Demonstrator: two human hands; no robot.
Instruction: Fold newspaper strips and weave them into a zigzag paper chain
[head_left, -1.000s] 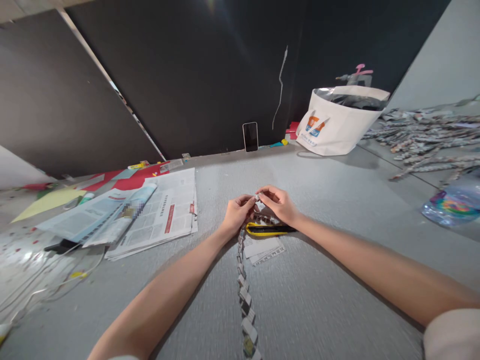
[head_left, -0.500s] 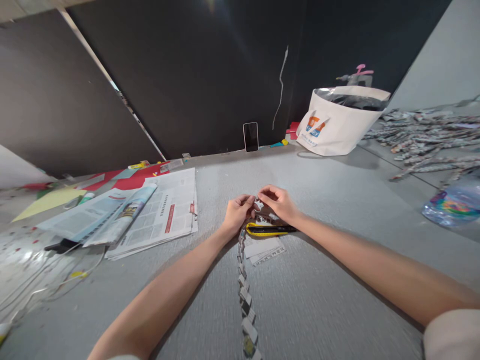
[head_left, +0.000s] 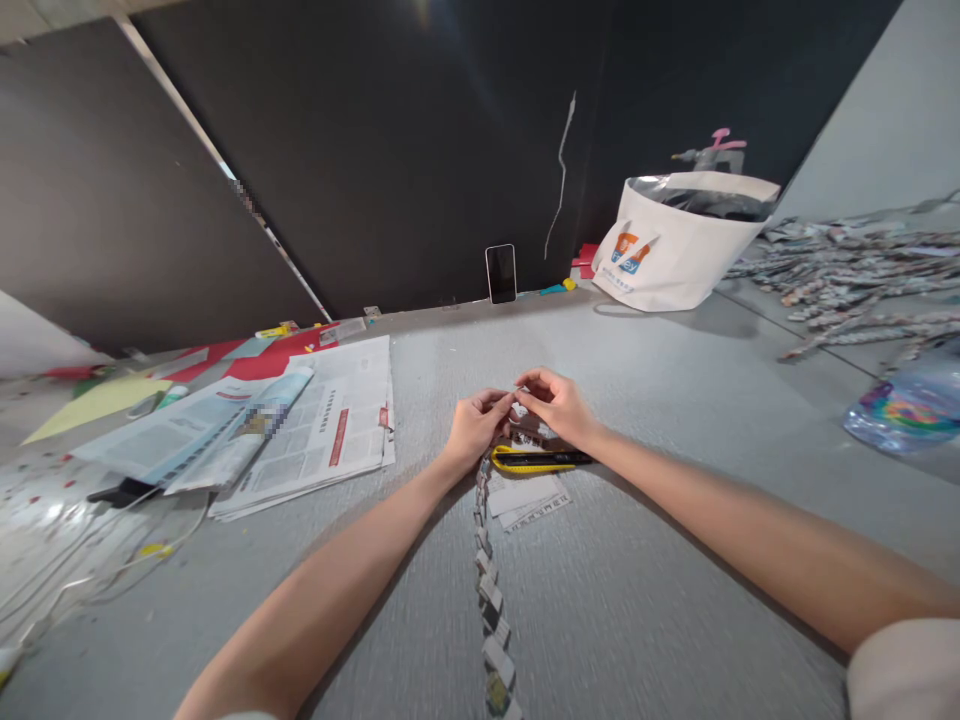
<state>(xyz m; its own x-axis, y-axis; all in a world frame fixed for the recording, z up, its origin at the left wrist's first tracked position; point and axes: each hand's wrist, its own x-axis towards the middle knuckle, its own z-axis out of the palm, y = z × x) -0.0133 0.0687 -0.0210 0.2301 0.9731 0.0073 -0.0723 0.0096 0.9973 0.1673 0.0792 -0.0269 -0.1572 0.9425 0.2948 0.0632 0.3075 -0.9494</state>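
A zigzag chain of folded paper (head_left: 490, 600) runs up the table from the bottom edge to my left hand (head_left: 480, 422), whose fingers are closed on its upper end. My right hand (head_left: 556, 405) is pinched just to the right, its fingertips meeting those of my left hand. What my right fingertips hold is too small to make out. Just below the hands lies a yellow and black cutter knife (head_left: 536, 460). Under and beside it are printed paper strips (head_left: 531, 500).
Newspapers (head_left: 337, 420) lie on the left, with cables nearer the edge. A phone (head_left: 502, 274) leans on the dark panel. At the right are a white bag (head_left: 675, 250), a heap of paper chains (head_left: 862, 270) and a clear plastic bottle (head_left: 904, 412).
The fingertips of my two hands have closed together slightly. The paper chain, the knife and the strips lie as before.
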